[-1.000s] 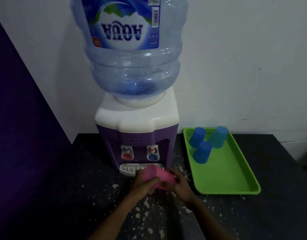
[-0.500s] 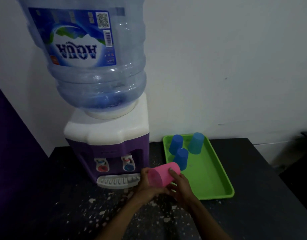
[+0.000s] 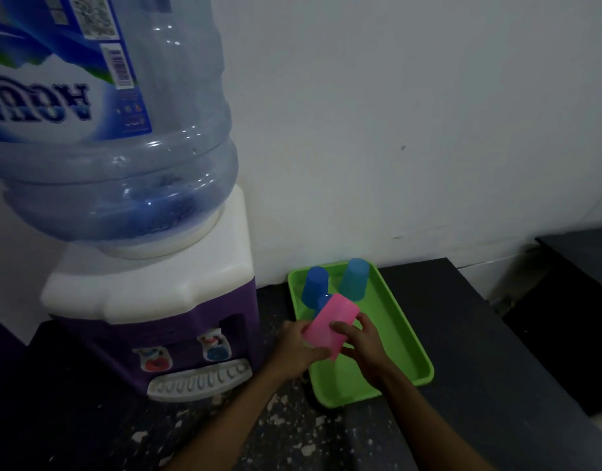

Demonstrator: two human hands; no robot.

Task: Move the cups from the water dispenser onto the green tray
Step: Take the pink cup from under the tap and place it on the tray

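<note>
Gripping a pink cup from both sides: left fingers curled under its lower end with the thumb laid along the near edge, right fingers wrapped over the upper face, pressed against the plastic. Left hand on the dispenser side, right hand over the tray. Held tilted, closed base pointing up and away toward the wall, open mouth down toward the wrists, clear of any surface, above the near-left part of the green tray.

Behind the pink cup, at the tray's far end, a dark blue cup standing upside down on the left and a teal cup upside down on the right, near each other. Between them, just a sliver of another blue cup, mostly hidden by the pink one.

Left of the tray, close beside it, the water dispenser: white top, purple front, two taps and a pale drip grille with nothing resting on it. On top, an inverted water bottle with a blue label. Underneath everything, a dark speckled counter, against a white wall.
</note>
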